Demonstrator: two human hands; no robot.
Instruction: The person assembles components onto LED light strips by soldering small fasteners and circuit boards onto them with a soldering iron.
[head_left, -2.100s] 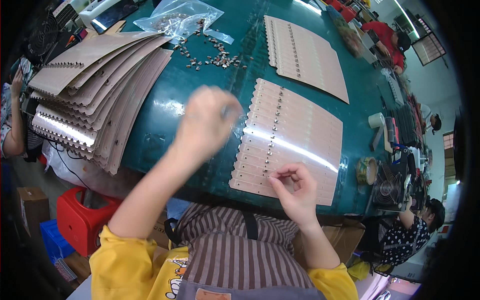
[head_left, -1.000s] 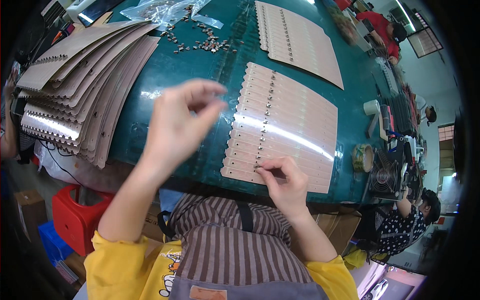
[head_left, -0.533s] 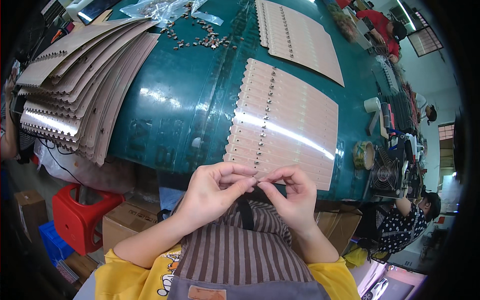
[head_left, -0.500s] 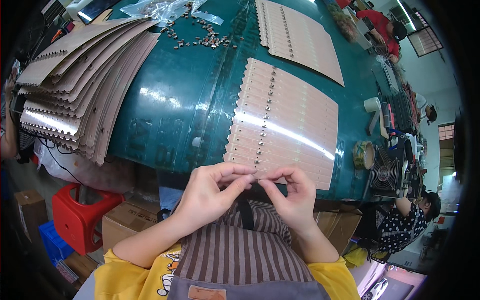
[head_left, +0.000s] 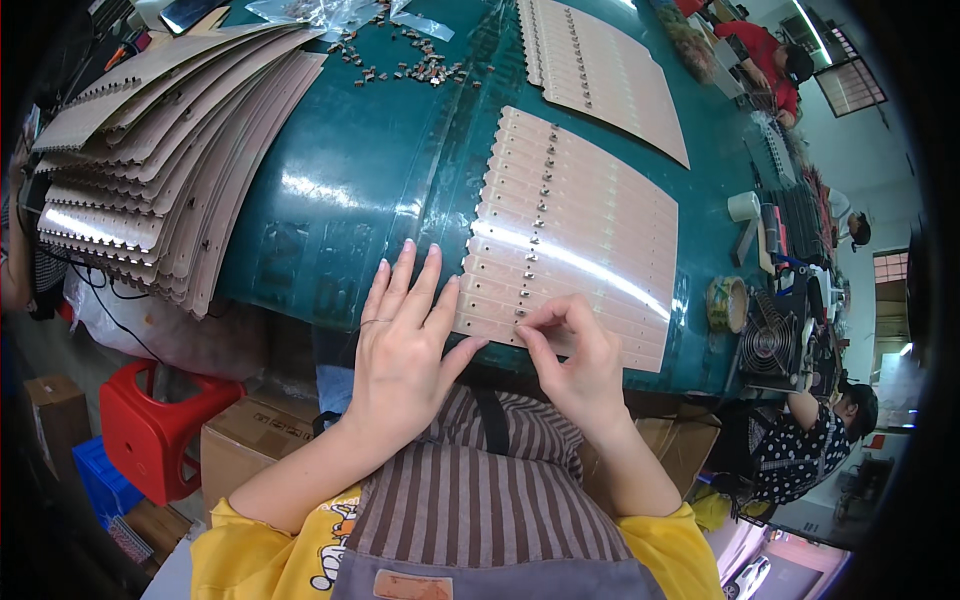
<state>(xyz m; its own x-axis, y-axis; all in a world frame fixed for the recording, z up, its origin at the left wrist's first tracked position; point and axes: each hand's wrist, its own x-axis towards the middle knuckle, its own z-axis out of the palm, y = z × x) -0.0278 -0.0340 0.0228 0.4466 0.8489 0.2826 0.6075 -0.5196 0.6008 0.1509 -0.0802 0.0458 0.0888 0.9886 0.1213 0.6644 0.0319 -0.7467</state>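
Note:
In front of me on the green table lies a pinkish-beige panel (head_left: pixel 600 215), scored into strips, with a notched left edge. Small metal parts (head_left: pixel 541 207) run in a row down it. My right hand (head_left: pixel 582 372) pinches thumb and forefinger together at the panel's near end, in line with that row. Whatever sits between those fingertips is too small or hidden to name. Fingers spread, my left hand (head_left: pixel 402 345) lies flat at the table's near edge, its thumb by the panel's lower left corner.
A fanned stack of similar panels (head_left: pixel 150 190) fills the left of the table (head_left: pixel 330 200). Loose small parts (head_left: pixel 430 70) lie beside a clear plastic bag (head_left: pixel 325 14). Farther back is another panel (head_left: pixel 625 90). A tape roll (head_left: pixel 726 304) and a fan (head_left: pixel 768 335) stand right; people work beyond.
My hands have parted from their joint pinch. The left moved left and opened flat; the right came to the panel's near end. The panel looks slightly shifted in view.

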